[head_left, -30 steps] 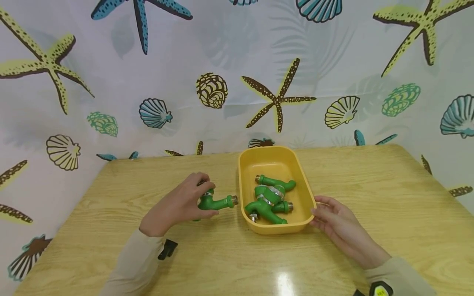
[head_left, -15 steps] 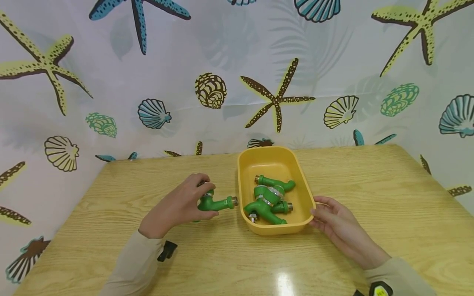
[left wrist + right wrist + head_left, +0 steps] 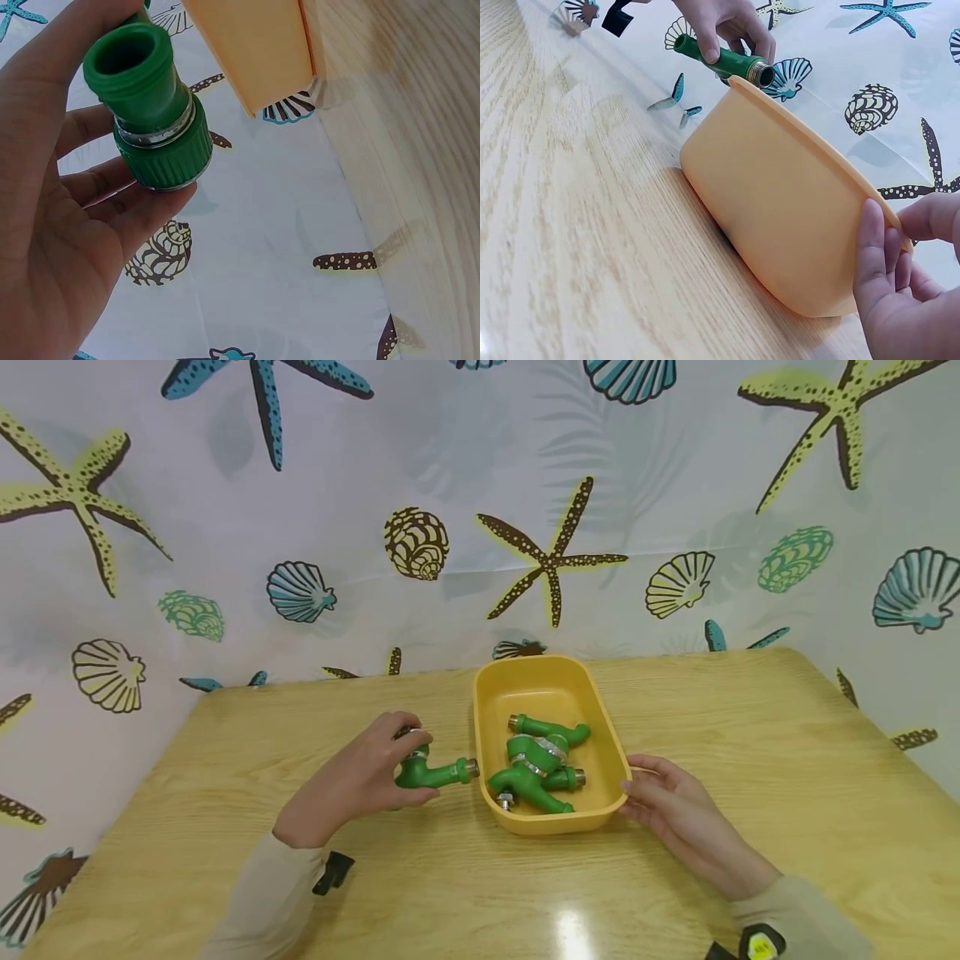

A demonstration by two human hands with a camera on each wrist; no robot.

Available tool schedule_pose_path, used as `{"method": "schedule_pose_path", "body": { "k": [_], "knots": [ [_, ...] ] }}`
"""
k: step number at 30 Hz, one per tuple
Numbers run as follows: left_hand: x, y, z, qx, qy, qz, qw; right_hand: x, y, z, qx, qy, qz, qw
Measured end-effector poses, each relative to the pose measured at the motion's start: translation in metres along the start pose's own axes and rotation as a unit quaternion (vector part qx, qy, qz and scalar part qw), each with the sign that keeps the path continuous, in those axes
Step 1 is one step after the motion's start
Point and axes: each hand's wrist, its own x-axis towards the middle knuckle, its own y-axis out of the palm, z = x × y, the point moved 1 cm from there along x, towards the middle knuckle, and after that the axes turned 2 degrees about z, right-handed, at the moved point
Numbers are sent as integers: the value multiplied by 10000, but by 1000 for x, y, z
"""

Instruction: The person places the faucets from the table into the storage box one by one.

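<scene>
My left hand (image 3: 348, 785) holds a green tap (image 3: 442, 773) just left of a yellow plastic tub (image 3: 536, 680), the tap's threaded brass end pointing toward the tub's wall. The left wrist view shows fingers and thumb around this tap (image 3: 163, 154), with its round hollow end facing the camera. At the tub's near right corner, my right hand (image 3: 686, 822) pinches the rim; in the right wrist view the thumb and fingers (image 3: 874, 247) lie on either side of it. Several more green taps (image 3: 528, 785) lie piled inside the tub.
The tub rests on a light wooden table (image 3: 427, 885). A white cloth (image 3: 450, 452) printed with starfish and shells hangs behind and at both sides. A black strap end (image 3: 333, 872) sticks out from the left sleeve.
The head view has shifted a little, so everything sits slightly farther left in it. Both hands, the held tap and the tub keep the same places relative to each other.
</scene>
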Motion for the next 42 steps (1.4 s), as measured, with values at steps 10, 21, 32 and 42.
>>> {"method": "schedule_pose_path", "body": {
  "k": [10, 21, 32, 42],
  "knots": [
    [-7, -4, 5, -42, 64, -238, 9997, 2, 5, 1, 3, 60, 70, 10000],
    [12, -8, -2, 0, 50, -85, 10000, 1, 3, 4, 11, 37, 4, 10000],
    [26, -6, -10, -171, 282, -311, 9990, -1, 3, 3, 109, 53, -7, 9999],
    [30, -8, -14, -164, 321, -460, 9983, 0, 2, 3, 74, 12, 54, 10000]
  ]
}}
